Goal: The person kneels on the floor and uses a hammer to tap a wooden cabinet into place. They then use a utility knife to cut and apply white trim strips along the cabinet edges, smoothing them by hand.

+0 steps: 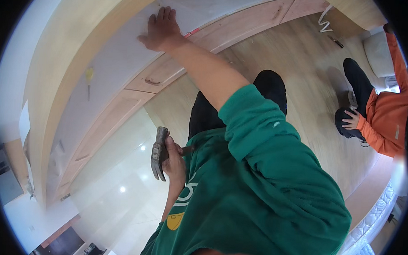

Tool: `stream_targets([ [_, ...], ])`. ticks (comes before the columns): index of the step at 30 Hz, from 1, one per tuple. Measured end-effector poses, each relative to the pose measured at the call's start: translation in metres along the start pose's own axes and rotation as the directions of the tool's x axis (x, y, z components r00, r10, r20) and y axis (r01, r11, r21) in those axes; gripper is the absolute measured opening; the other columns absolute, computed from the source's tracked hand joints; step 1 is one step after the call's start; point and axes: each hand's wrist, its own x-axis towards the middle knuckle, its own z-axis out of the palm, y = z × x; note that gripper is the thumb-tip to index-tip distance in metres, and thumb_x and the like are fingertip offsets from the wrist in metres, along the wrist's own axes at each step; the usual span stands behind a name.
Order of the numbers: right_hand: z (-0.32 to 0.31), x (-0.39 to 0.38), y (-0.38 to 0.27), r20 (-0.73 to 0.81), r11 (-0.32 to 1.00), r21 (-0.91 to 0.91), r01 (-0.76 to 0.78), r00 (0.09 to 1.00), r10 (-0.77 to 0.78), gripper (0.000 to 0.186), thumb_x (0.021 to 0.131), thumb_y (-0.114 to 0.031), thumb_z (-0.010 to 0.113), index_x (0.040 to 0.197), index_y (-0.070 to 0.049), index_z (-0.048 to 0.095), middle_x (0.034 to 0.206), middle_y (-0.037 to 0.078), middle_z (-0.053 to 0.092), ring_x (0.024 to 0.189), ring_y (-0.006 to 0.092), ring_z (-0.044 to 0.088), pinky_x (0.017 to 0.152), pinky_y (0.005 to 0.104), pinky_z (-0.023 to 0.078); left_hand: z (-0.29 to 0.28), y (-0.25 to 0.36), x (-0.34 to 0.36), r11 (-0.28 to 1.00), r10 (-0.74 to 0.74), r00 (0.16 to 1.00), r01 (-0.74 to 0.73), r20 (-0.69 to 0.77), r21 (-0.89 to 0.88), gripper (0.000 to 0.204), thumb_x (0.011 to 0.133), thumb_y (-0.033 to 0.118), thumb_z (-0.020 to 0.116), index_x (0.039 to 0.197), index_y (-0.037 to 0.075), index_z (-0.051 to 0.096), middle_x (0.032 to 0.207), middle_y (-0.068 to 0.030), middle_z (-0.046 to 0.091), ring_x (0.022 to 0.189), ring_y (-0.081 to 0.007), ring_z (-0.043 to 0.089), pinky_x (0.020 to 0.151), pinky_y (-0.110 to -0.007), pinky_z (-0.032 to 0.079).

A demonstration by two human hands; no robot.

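Note:
My left hand (173,160) grips a hammer (159,153) by its handle, its metal head held upright beside the green fabric of my top. My right hand (160,32) rests with fingers spread on a pale countertop (116,62) above light wooden drawers (235,27). Just past my right wrist lies a thin red object (192,32), partly hidden. A screwdriver with a yellow handle (89,77) lies on the countertop farther left.
A person in orange (389,117) sits on the wooden floor (306,72) at the right, near a small tool (335,41). A curved wooden panel (45,120) rises at the left. A mattress (368,216) shows at lower right, glossy tiles (111,169) at lower left.

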Motion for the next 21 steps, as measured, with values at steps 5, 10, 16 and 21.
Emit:
stream_targets([
  [5, -0.052, -0.038, 0.049, 0.067, 0.6, 0.797, 0.072, 0.976, -0.207, 0.059, 0.095, -0.043, 0.049, 0.137, -0.001, 0.047, 0.141, 0.023, 0.047, 0.132, 0.0391, 0.042, 0.112, 0.0428, 0.031, 0.011, 0.008, 0.017, 0.999, 0.037, 0.995, -0.04, 0.087, 0.03, 0.026, 0.098, 0.019, 0.06, 0.11, -0.004, 0.062, 0.062, -0.0005, 0.052, 0.051, -0.0082, 0.048, 0.046, -0.023, 0.037],
  [10, -0.091, -0.22, 0.059, 0.1, 0.386, 0.917, 0.097, 0.883, -0.458, 0.06, 0.084, -0.025, 0.068, 0.134, 0.001, 0.048, 0.129, 0.025, 0.055, 0.119, 0.0402, 0.053, 0.102, 0.0437, 0.043, 0.042, 0.053, 0.058, 0.965, 0.027, 0.971, 0.037, 0.237, -0.261, 0.036, 0.102, 0.027, 0.051, 0.121, -0.004, 0.054, 0.081, -0.0051, 0.054, 0.068, -0.0128, 0.055, 0.059, -0.029, 0.045],
  [16, -0.097, -0.253, 0.075, -0.029, 0.596, 0.803, -0.021, 0.997, 0.073, 0.051, 0.085, -0.024, 0.067, 0.127, 0.002, 0.051, 0.113, 0.026, 0.057, 0.105, 0.0441, 0.058, 0.086, 0.0449, 0.048, 0.105, 0.083, 0.107, 0.89, 0.43, 0.656, -0.425, 0.621, -0.166, 0.041, 0.1, 0.031, 0.054, 0.129, 0.001, 0.055, 0.12, -0.0165, 0.06, 0.117, -0.0279, 0.056, 0.098, -0.04, 0.045],
  [21, -0.122, -0.207, 0.16, 0.212, 0.614, 0.745, -0.26, 0.965, 0.153, 0.044, 0.09, -0.028, 0.062, 0.116, 0.007, 0.056, 0.096, 0.03, 0.064, 0.095, 0.0442, 0.064, 0.083, 0.0446, 0.049, 0.137, 0.089, 0.252, 0.51, 0.593, 0.538, -0.827, 0.599, 0.238, 0.039, 0.097, 0.03, 0.057, 0.129, 0.009, 0.059, 0.133, -0.0159, 0.057, 0.128, -0.0316, 0.05, 0.107, -0.042, 0.038],
])
